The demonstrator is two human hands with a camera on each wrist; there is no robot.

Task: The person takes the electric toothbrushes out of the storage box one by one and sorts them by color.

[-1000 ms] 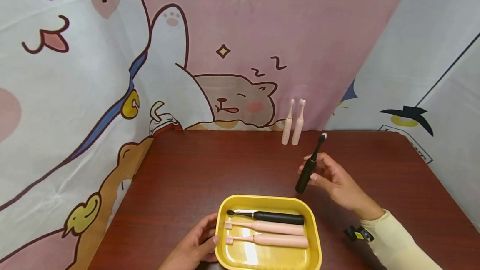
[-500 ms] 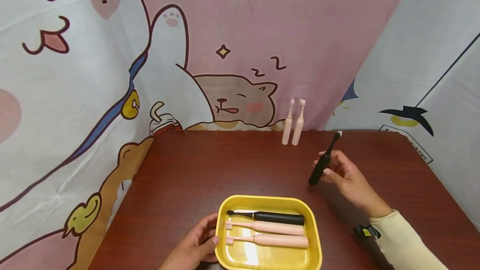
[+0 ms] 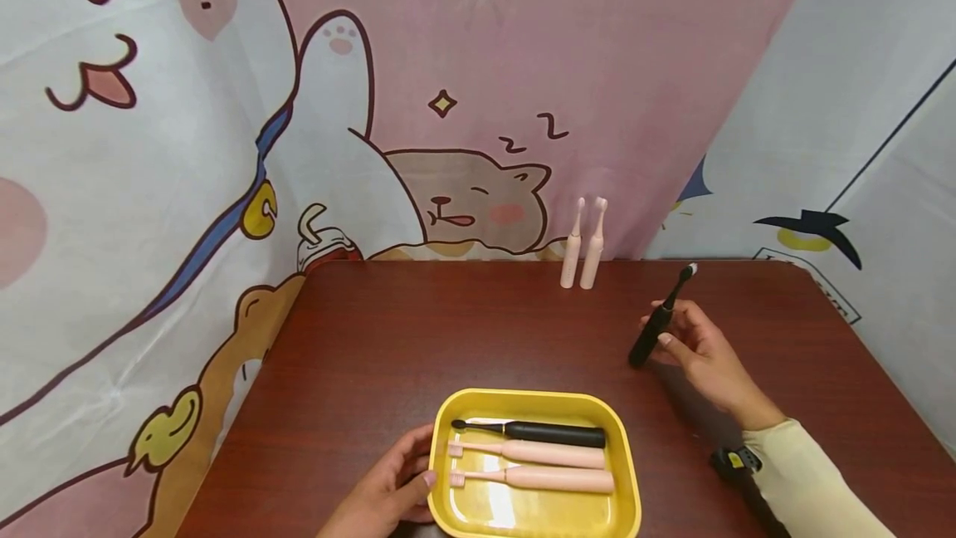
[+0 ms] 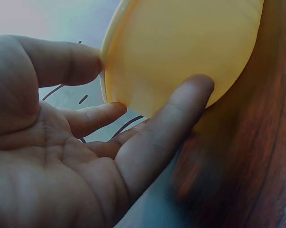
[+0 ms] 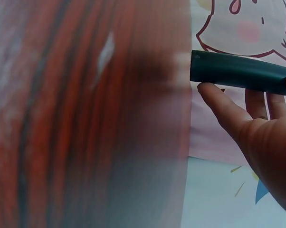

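Observation:
My right hand (image 3: 709,364) grips a black electric toothbrush (image 3: 651,337) by its handle, over the right part of the table. The brush stands tilted, head up and to the right. Its handle (image 5: 238,71) lies between thumb and fingers in the right wrist view; whether its base touches the table I cannot tell. My left hand (image 3: 388,484) rests against the left side of a yellow tray (image 3: 633,471), thumb at the rim and spread fingers on the outer wall (image 4: 181,52). Inside lie one black toothbrush (image 3: 556,434) and two pink ones, a pink toothbrush (image 3: 556,454) and another pink toothbrush (image 3: 560,479).
Two pink electric toothbrushes, a left pink one (image 3: 571,260) and a right pink one (image 3: 593,260), stand upright at the back of the brown table (image 3: 418,322). A printed cloth (image 3: 635,65) hangs behind and beside the table. A black device (image 3: 735,462) sits at my right wrist.
My right hand has moved to the right with the black toothbrush, away from the tray. The left hand and the tray have stayed in place.

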